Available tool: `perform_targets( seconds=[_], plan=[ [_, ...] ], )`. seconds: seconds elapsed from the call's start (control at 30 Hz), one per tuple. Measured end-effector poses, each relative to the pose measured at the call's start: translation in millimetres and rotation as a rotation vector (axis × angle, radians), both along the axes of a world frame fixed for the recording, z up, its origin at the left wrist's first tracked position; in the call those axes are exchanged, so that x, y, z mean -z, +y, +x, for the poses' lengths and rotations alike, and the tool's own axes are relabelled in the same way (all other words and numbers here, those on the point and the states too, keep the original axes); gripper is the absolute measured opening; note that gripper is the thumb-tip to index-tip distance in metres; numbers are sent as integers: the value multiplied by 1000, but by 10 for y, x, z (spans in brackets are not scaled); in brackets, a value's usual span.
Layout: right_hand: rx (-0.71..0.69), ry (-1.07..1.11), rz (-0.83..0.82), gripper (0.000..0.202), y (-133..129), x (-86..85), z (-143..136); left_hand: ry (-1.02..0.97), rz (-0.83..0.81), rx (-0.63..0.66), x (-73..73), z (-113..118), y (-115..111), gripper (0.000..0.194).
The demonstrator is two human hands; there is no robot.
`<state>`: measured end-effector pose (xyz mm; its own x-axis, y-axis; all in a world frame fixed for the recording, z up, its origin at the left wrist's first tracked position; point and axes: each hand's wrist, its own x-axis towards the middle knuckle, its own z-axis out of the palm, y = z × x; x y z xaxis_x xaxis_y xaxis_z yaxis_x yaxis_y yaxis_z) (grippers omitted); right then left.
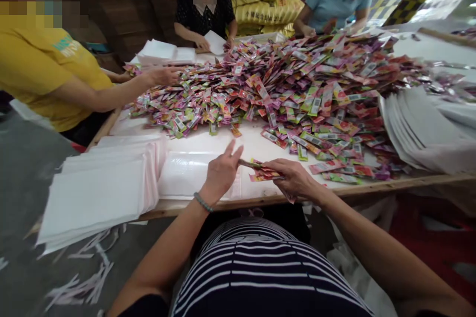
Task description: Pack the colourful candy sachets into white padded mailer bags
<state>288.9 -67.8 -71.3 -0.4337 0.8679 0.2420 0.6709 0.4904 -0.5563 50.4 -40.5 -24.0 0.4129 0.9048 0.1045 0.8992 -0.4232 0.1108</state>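
Note:
My right hand [293, 178] is closed round a small bunch of candy-coloured stick packets [265, 174], red, yellow and green, just above the table's near edge. At the left end of the bunch is my left hand [222, 171], its fingers stretched out and apart. Whether its fingers touch the packets I cannot tell for sure. Beneath and beside my left hand lies a flat white pouch with a shiny clear face [186, 173]. Beyond both hands spreads a large heap of the same packets [256, 84].
A stack of white pouches [96, 193] overhangs the table's near left edge; another stack [416, 124] stands at the right. Across the table are two people, with one in a yellow shirt [74, 74] at the left reaching into the heap. Paper strips [82, 282] litter the floor.

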Motion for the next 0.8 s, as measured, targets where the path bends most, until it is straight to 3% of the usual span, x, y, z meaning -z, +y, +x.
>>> perform_targets(
  seconds=[0.07,0.1,0.23,0.33,0.43,0.53,0.67,0.8],
  plan=[
    [4,-12,-6,62,17,6,22,47,-86,62,-67,-12,136,29],
    [44,9,-19,59,30,29,53,61,-105,20,-98,-28,191,28],
    [452,327,-135,40,106,150,135,-55,-182,-309,-127,26,241,30],
    [663,637,-216,46,193,182,-38,-261,-401,-277,13,292,113,34],
    [690,830,-244,48,269,167,-351,-374,-487,-168,214,597,-38,36],
    [629,896,-300,46,268,144,-583,-325,-492,-118,346,748,-110,40],
    [476,904,-406,57,198,177,-661,-193,-502,-39,388,750,-118,38],
    [476,998,-493,60,189,331,-623,-168,-541,39,349,628,-183,38]
  ],
)
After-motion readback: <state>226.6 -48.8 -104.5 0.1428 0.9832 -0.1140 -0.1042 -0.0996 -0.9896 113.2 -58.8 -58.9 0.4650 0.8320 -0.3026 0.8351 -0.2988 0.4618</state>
